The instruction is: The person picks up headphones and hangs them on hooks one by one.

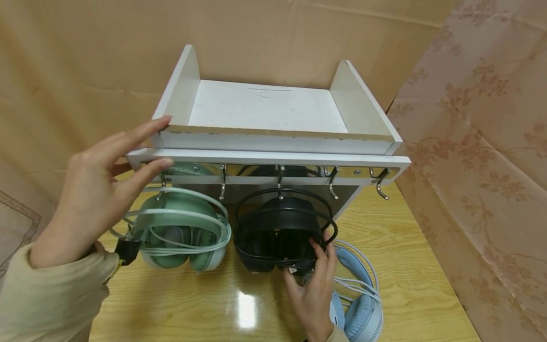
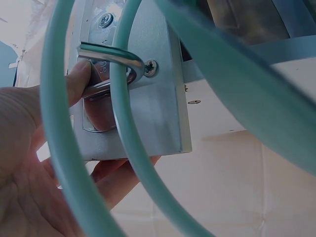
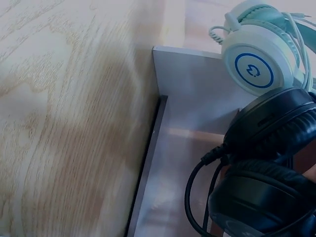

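My left hand (image 1: 96, 194) grips the left end of the white shelf's front rail (image 1: 265, 156), thumb in front and fingers over the top. In the left wrist view, the thumb lies beside a metal hook (image 2: 116, 54), with a green cable loop passing through it. Green headphones (image 1: 188, 202) hang below that end. Black headphones (image 1: 282, 213) hang under the middle hook (image 1: 279, 178), their coiled cable around them. My right hand (image 1: 314, 301) holds their right ear cup from below, fingers partly hidden behind it. The right wrist view shows both black ear cups (image 3: 269, 123) up close.
Light blue headphones (image 1: 363, 316) lie on the wooden table (image 1: 410, 266), right of my right hand. Two hooks (image 1: 333, 183) at the rail's right carry nothing. A beige cloth (image 1: 273, 42) hangs behind the shelf, a pink floral one (image 1: 483, 156) at right.
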Action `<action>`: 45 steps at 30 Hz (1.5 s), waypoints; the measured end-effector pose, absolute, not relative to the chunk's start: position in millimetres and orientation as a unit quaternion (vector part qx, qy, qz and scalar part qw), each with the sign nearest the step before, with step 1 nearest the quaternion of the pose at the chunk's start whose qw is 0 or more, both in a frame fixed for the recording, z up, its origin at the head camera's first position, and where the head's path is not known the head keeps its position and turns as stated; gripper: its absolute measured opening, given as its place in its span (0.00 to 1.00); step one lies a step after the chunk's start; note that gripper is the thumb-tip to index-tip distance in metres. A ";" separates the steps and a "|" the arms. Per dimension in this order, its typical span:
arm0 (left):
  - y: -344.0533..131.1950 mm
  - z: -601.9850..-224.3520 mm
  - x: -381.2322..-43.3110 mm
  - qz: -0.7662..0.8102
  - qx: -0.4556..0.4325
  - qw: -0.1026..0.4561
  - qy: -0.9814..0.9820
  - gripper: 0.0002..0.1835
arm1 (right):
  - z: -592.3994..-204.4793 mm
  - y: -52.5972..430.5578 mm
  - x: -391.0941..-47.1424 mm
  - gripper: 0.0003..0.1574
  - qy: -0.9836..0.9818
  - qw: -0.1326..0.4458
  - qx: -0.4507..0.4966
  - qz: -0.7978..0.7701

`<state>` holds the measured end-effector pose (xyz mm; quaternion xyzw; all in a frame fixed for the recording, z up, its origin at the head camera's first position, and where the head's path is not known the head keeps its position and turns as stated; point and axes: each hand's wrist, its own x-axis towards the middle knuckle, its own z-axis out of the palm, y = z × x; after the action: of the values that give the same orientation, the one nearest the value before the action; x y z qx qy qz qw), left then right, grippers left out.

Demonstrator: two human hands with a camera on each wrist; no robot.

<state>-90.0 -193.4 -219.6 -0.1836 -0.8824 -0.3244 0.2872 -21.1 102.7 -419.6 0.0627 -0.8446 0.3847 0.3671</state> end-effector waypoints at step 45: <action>-191.5 -219.0 -87.2 -0.336 -0.172 0.282 -0.882 0.35 | -412.3 115.2 -22.0 0.44 -0.893 0.216 0.073 0.389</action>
<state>-87.2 -191.5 -219.0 -0.1720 -0.8821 -0.3360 0.2817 -22.0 115.2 -412.3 0.0735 -0.8925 0.3893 0.2156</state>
